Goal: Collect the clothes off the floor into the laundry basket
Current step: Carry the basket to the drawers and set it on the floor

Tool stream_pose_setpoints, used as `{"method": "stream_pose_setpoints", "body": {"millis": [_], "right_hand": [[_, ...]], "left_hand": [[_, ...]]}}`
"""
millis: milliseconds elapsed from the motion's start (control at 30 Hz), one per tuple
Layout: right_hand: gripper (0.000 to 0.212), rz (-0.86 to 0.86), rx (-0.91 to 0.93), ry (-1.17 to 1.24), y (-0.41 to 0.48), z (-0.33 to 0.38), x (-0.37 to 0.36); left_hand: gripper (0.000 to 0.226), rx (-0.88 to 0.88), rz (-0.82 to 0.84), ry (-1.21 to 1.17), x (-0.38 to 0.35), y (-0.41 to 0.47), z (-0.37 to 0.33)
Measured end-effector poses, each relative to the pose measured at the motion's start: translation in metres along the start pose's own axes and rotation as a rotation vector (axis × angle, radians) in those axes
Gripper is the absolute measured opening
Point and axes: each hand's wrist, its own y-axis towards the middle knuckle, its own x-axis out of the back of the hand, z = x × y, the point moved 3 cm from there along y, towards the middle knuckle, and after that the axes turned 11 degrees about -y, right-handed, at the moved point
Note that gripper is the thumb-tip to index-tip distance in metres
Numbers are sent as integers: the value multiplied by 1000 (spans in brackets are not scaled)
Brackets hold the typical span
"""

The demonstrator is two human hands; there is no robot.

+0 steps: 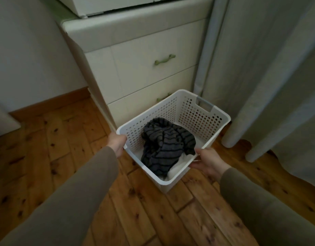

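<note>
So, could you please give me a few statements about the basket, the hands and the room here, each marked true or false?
1. Both hands, left hand and right hand, grip the white perforated plastic laundry basket. True.
2. The basket is empty. False: a dark grey striped garment lies inside on something white.
3. The floor is carpeted. False: it is knotty wooden floorboards.
4. A cream drawer unit with green handles stands behind the basket. True.
5. A pale curtain hangs to the right. True.
</note>
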Motion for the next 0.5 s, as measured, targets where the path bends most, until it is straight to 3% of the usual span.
{"method": "stream_pose_setpoints", "body": {"millis": [200,500], "right_hand": [[33,13,16,33,12,7,-14],[35,79,13,38,24,21,-27]], "left_hand": [[41,5,5,-142,-8,20,-8],[40,-81,-75,-90,-15,46,-20]]}}
